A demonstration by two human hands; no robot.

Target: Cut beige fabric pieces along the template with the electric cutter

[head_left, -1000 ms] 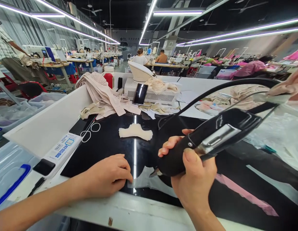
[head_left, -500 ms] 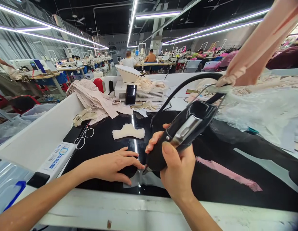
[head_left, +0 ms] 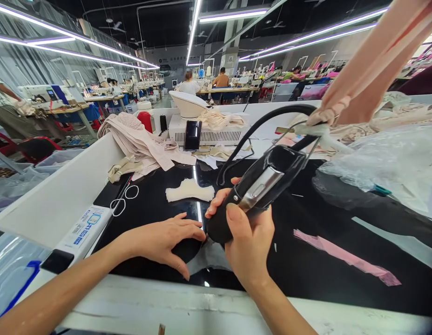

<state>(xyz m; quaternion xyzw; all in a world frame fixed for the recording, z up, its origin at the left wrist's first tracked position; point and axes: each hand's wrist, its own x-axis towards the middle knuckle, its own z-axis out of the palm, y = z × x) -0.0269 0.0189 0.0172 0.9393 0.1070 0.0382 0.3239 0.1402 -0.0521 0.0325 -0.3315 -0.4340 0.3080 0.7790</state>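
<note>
One tool (head_left: 260, 187) is grasped in your right hand (head_left: 249, 246) near the front edge of the worktop (head_left: 300, 279); your left hand (head_left: 163, 241), fingers loosely spread, is beside the translucent piece (head_left: 213, 259).

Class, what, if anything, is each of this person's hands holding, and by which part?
The right hand holds the black tool by the lower part of its body. The left hand is open and holds nothing.
</note>
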